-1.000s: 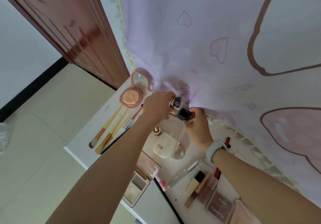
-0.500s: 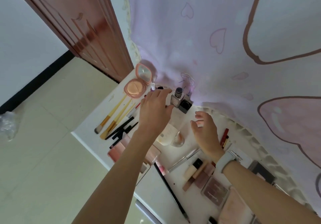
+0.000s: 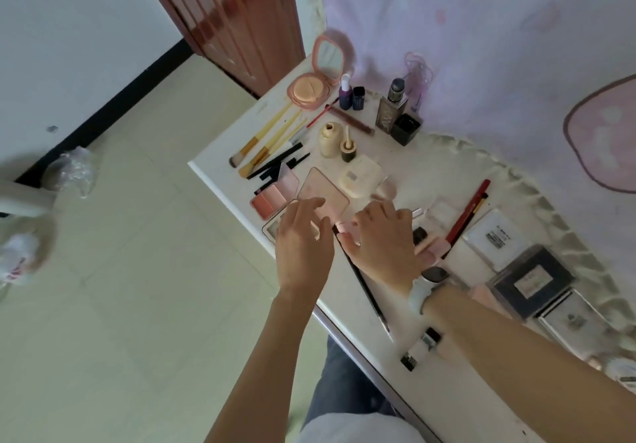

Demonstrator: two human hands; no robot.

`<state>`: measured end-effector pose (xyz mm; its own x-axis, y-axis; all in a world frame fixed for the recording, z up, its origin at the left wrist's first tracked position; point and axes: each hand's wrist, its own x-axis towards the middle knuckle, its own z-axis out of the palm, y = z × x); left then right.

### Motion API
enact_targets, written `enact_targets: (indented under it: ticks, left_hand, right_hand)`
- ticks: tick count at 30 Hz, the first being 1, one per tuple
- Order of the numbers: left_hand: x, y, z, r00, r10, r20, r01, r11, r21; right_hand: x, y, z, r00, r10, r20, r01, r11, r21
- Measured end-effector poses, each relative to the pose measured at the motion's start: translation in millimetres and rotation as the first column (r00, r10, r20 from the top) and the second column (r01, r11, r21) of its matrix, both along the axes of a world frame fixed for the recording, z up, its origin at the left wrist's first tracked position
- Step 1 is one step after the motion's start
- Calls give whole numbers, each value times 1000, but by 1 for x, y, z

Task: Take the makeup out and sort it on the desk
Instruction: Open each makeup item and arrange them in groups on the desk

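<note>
Makeup lies spread on the white desk [image 3: 220, 181]. My left hand [image 3: 303, 239] hovers with fingers spread over an open pink palette [image 3: 321, 193] at the desk's near edge. My right hand [image 3: 382, 243], with a watch on its wrist, has its fingers over a small pink item [image 3: 347, 227]; whether it grips that is unclear. A foundation bottle [image 3: 390, 109] and its black cap [image 3: 406, 127] stand at the back by the curtain. An open pink compact [image 3: 313, 88], brushes [image 3: 272, 140] and a blush palette [image 3: 268, 201] lie to the left.
A long black pencil [image 3: 364, 287] lies along the near edge. A red pencil [image 3: 468, 215], a dark box [image 3: 530, 281] and clear cases [image 3: 495, 236] sit to the right. A pink curtain [image 3: 481, 47] hangs behind. A wooden door [image 3: 234, 12] stands left.
Both hands left the foundation bottle and cap standing at the back and drew toward me to the pink palettes at the desk's near edge. The view tilted down.
</note>
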<state>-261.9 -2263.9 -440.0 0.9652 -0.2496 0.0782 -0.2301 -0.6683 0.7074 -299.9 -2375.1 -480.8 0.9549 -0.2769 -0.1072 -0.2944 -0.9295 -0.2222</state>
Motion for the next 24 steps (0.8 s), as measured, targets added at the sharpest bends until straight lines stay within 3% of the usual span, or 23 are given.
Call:
enact_targets:
  ticks: [6, 10, 14, 16, 17, 20, 22, 24]
  left_hand:
    - [-35, 30, -22, 992, 50, -112, -48, 999, 20]
    - [-42, 33, -31, 976, 51, -209, -46, 999, 29]
    - [-42, 29, -33, 977, 39, -208, -43, 999, -12]
    - [-44, 25, -33, 984, 11, -177, -16, 1000, -24]
    - [-45, 22, -32, 987, -17, -160, 13, 999, -29]
    - [-51, 9, -30, 983, -177, -43, 178, 984, 11]
    - [-56, 0, -27, 954, -299, 12, 298, 952, 75]
    - [-58, -9, -24, 911, -411, -37, 412, 909, 62]
  right_hand:
    - [6, 8, -18, 997, -62, -56, 58, 996, -61]
    - [2, 6, -13, 995, -104, 2, 104, 992, -65]
    - [-13, -7, 3, 987, -157, 30, 159, 985, -67]
    - [-26, -18, 11, 985, -163, 62, 160, 986, 51]
    - [-33, -25, 16, 981, -180, 72, 163, 968, 190]
    - [-52, -47, 32, 978, -200, -64, 197, 767, 611]
    - [-59, -55, 38, 979, -162, -124, 201, 659, 725]
    - [-62, -56, 43, 977, -174, -126, 201, 527, 826]
